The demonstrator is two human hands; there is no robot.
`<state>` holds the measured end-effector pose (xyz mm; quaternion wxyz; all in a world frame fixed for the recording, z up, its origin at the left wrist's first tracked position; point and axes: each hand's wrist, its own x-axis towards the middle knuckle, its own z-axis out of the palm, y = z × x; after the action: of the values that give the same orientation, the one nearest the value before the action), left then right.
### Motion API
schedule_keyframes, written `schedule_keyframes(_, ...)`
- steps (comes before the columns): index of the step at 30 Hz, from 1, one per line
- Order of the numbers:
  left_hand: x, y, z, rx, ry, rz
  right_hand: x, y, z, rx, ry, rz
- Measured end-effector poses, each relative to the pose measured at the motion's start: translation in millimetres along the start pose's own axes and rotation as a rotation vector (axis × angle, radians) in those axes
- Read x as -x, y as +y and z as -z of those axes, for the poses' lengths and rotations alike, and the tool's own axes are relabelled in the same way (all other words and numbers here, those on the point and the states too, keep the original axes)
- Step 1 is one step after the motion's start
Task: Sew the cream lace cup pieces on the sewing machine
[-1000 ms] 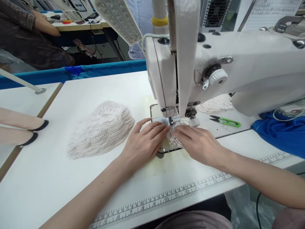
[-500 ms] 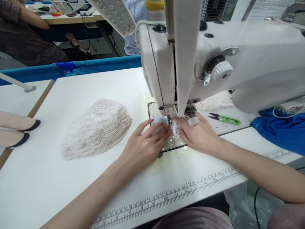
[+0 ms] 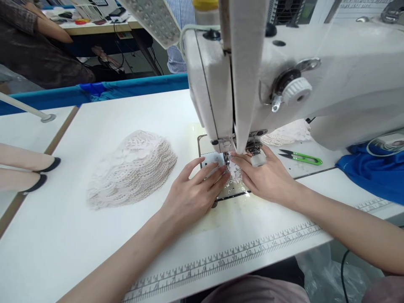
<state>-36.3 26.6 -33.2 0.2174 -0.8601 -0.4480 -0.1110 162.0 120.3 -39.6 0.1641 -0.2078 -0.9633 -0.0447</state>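
Observation:
A small piece of white lace lies on the metal bed plate of the sewing machine, by the presser foot. My left hand rests flat to the left of the foot, its fingers spread and fingertips at the lace's left edge. My right hand lies on the other side, fingers stretched toward the needle area and touching the lace; part of it sits behind a white knob. Left of the machine is a stacked pile of cream lace pieces.
Green thread snips lie right of my right hand, near more lace behind the needle area. Blue cloth is at the right. A printed ruler runs along the table's front edge. Another person is at the upper left.
The whole view has shifted slightly to the right. Both hands keep nearly the same place beside the presser foot, with the lace still under the fingertips.

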Motion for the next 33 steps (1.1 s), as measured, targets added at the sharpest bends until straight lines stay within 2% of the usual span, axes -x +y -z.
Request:
schedule_keyframes(4,-1.2,2.4,-1.9,-0.023,0.042,0.01,0.7,0.8,-1.8,0.0,0.017,0.01)
schedule_keyframes(10,-1.9,2.3,-3.8,-0.024,0.083,0.004,2.0,-0.6,-3.2,-0.04,0.157,0.13)
schedule_keyframes(15,-0.3,3.1,-2.4,0.023,0.125,-0.022,5.1,-2.9,-1.8,-0.018,0.218,0.16)
schedule_keyframes(23,-1.5,5.1,-0.3,0.046,0.144,-0.008,6.5,-1.8,2.2,0.019,0.215,0.184)
schedule_keyframes(33,1.0,2.1,-3.7,0.068,0.11,0.009,4.4,-1.1,1.0,0.029,0.218,0.174)
